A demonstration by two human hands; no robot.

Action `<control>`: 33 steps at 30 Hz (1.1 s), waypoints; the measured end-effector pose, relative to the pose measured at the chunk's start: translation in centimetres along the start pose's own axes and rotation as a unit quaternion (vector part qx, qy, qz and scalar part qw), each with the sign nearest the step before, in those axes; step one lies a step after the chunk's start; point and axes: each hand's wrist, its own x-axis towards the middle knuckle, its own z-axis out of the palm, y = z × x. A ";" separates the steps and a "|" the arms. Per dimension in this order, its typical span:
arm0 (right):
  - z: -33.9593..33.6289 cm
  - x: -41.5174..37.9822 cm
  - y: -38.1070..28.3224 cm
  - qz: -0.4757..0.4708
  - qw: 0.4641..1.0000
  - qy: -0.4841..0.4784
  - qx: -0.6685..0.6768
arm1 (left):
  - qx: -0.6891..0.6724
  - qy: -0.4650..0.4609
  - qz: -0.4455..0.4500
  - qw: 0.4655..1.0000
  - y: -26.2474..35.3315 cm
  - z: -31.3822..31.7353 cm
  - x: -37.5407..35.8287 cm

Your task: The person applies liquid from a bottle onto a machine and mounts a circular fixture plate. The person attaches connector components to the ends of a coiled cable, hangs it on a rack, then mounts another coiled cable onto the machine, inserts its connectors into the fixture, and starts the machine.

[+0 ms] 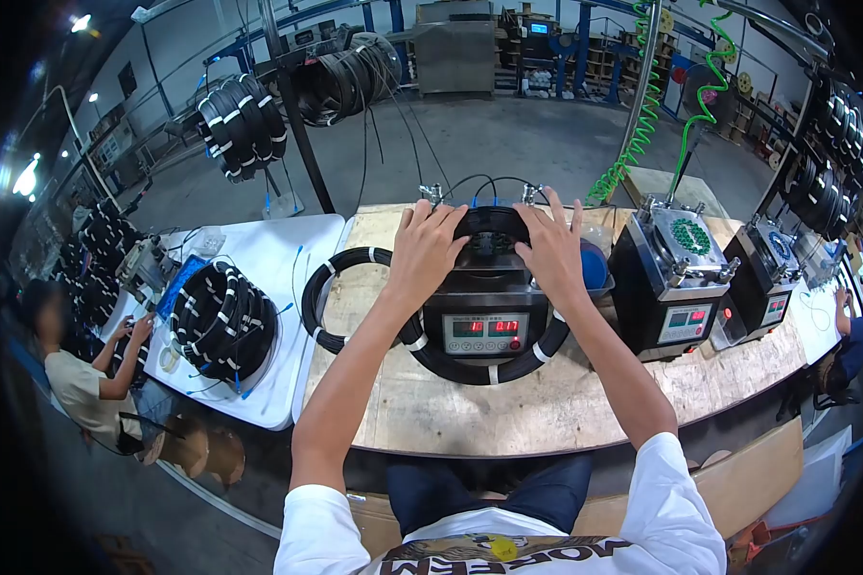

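A black cable coil [494,372] with white tape bands is looped around a black bench machine [436,331], its lower part hanging in front of the red-digit display [486,333]. My left hand [424,251] grips the coil's raised upper part at the left, thumb on the inner side and fingers over the top. On the right, my right hand [553,247] holds the same part, fingers stretched forward and thumb inward. Part of the machine's top is hidden by the hands and cable. Metal clamps [433,194] with thin black leads stand just beyond my fingers.
Another taped coil [326,287] lies left on the plywood bench [403,412]. Two similar machines [642,278] with green and blue rings on top stand right. A white table [283,383] bears stacked coils [222,321]. Co-workers sit at both sides; green spiral hoses [633,158] hang behind.
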 end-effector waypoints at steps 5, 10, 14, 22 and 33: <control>1.3 0.2 1.2 -0.011 0.997 0.004 0.082 | -0.002 0.001 -0.003 1.000 0.0 0.4 0.2; 0.5 1.0 1.3 -0.008 0.993 -0.039 0.111 | -0.005 0.004 -0.012 1.000 -0.2 0.4 0.1; 0.3 0.5 1.4 0.013 0.991 -0.042 0.123 | -0.050 0.013 -0.036 0.998 -0.2 0.1 -0.3; 1.7 -5.2 2.1 0.004 0.958 0.115 0.262 | -0.177 0.125 -0.073 0.974 -0.4 0.7 -5.9; 5.4 -9.1 2.4 0.177 0.883 0.158 0.406 | -0.245 0.059 -0.372 0.893 -0.4 3.2 -10.2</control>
